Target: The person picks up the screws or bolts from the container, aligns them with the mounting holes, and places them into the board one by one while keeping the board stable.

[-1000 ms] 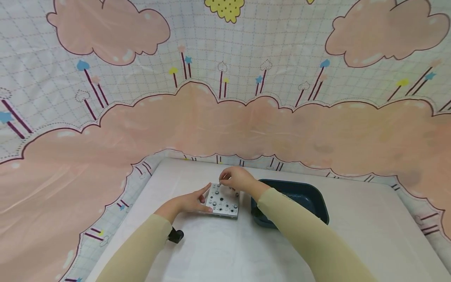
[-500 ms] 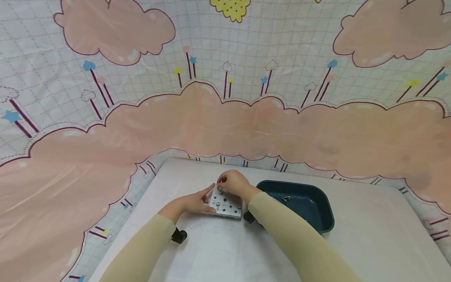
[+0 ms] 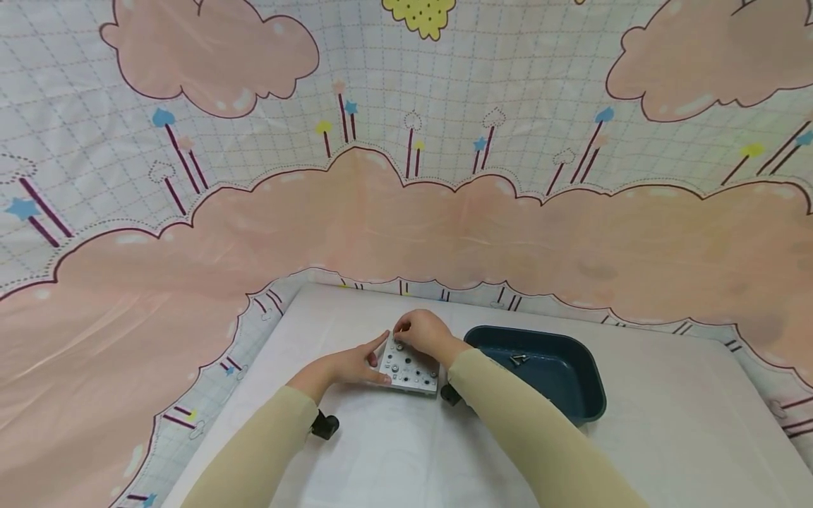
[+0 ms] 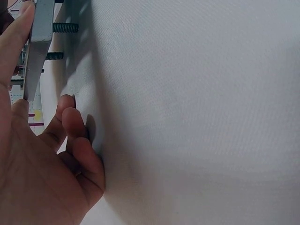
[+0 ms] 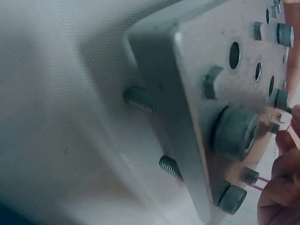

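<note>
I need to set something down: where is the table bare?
The table is bare right of the dark tray, and between the two sleeves in front of the metal plate. It is crowded at the plate, with the left hand and right hand both there.

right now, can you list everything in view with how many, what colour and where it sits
metal plate: one, silver, on the table, left of the tray
bolts: several, exact count unclear, grey, set in the plate, some threaded ends showing below it
tray: one, dark blue, right of the plate
loose screws: a few, too small to count, metallic, in the tray
table: one, white, under it all
backdrop: one, peach and white with cloud prints, behind the table
black wrist pieces: two, black, one by each cuff
sleeves: two, pale yellow, on both forearms
left hand: one, at the plate's left edge
right hand: one, over the plate's far side
</note>
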`<action>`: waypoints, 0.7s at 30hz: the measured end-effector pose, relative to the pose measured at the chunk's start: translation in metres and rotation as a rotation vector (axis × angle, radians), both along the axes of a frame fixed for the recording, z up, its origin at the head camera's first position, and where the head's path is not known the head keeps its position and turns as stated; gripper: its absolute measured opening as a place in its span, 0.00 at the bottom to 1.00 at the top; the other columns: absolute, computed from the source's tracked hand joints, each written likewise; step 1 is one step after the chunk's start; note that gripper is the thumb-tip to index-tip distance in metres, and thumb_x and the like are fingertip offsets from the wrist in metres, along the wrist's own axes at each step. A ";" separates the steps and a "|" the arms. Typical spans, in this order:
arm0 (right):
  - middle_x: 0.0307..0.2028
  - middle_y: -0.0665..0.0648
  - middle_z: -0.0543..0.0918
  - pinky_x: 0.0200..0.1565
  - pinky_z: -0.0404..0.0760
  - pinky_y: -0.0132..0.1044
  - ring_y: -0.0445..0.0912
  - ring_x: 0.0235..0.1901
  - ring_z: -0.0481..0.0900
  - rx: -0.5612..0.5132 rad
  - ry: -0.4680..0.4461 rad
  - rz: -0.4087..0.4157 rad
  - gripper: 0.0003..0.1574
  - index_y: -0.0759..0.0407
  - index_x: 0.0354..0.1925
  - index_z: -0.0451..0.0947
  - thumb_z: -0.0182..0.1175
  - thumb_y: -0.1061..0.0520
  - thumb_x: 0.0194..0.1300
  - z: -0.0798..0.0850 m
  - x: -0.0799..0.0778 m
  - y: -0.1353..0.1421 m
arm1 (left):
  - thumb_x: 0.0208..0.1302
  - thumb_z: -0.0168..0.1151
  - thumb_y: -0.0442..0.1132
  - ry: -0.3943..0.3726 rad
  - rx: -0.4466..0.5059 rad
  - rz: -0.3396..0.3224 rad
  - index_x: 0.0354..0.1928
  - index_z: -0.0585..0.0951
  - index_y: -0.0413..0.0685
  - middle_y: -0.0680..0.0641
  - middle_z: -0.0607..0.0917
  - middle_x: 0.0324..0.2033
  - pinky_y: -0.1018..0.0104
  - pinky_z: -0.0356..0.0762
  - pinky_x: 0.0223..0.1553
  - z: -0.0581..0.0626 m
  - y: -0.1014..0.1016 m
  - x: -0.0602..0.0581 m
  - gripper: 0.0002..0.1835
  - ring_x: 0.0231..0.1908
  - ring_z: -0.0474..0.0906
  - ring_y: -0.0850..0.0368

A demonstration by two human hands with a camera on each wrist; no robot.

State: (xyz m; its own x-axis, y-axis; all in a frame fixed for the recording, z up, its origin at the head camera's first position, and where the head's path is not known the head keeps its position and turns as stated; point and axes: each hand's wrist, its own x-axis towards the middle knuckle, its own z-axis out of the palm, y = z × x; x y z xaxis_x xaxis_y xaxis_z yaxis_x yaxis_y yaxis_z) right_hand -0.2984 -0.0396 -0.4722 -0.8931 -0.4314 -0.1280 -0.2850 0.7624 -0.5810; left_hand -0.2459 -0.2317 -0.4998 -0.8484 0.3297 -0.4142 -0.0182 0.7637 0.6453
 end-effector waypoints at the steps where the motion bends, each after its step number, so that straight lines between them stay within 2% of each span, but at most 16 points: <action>1: 0.34 0.45 0.81 0.42 0.75 0.38 0.42 0.34 0.76 0.014 0.005 0.001 0.07 0.49 0.41 0.87 0.66 0.51 0.67 0.000 0.000 -0.001 | 0.52 0.75 0.59 0.000 -0.001 -0.001 0.80 0.45 0.65 0.49 0.72 0.43 0.51 0.64 0.52 0.000 0.000 0.000 0.60 0.46 0.69 0.51; 10: 0.37 0.47 0.82 0.43 0.76 0.39 0.42 0.35 0.76 0.125 0.028 0.008 0.11 0.48 0.47 0.87 0.66 0.50 0.67 0.002 0.002 -0.004 | 0.52 0.75 0.58 -0.002 0.008 -0.003 0.80 0.46 0.64 0.49 0.73 0.43 0.51 0.64 0.52 0.000 0.000 0.000 0.60 0.46 0.69 0.51; 15: 0.38 0.47 0.82 0.41 0.76 0.38 0.42 0.36 0.75 0.107 0.043 -0.002 0.15 0.48 0.50 0.87 0.66 0.49 0.66 0.008 0.002 0.002 | 0.52 0.74 0.60 -0.005 -0.022 -0.008 0.80 0.45 0.65 0.49 0.72 0.44 0.51 0.65 0.53 0.000 0.000 0.001 0.60 0.47 0.69 0.51; 21: 0.40 0.48 0.81 0.38 0.76 0.37 0.42 0.36 0.76 0.031 0.055 0.005 0.19 0.49 0.55 0.84 0.64 0.48 0.68 0.028 0.003 0.026 | 0.51 0.74 0.61 -0.005 -0.039 0.003 0.80 0.45 0.66 0.49 0.73 0.45 0.50 0.65 0.53 0.000 0.002 -0.001 0.61 0.46 0.69 0.50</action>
